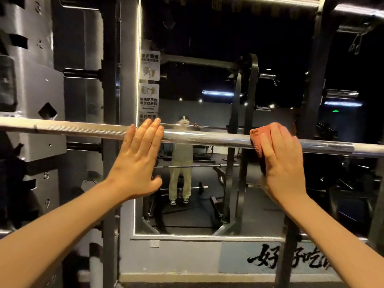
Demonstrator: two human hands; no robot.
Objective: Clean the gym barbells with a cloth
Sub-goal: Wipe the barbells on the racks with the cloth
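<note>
Barbell (203, 138) runs across the view, long axis left to right, both hands on it. Left hand (139, 154) lies flat with fingers straight, beside the knurling. Right hand (280, 159), also flat, presses a red cloth (256, 142) to the smooth shaft (thumb hidden). Bare shaft lies leftward of the cloth. Wall sign (150, 94) seems to read 请放回原位. Lower lettering (291, 258) begins 好好吃.

A gym: squat rack (245, 121), mirror (207, 96), barbell (197, 138)
</note>
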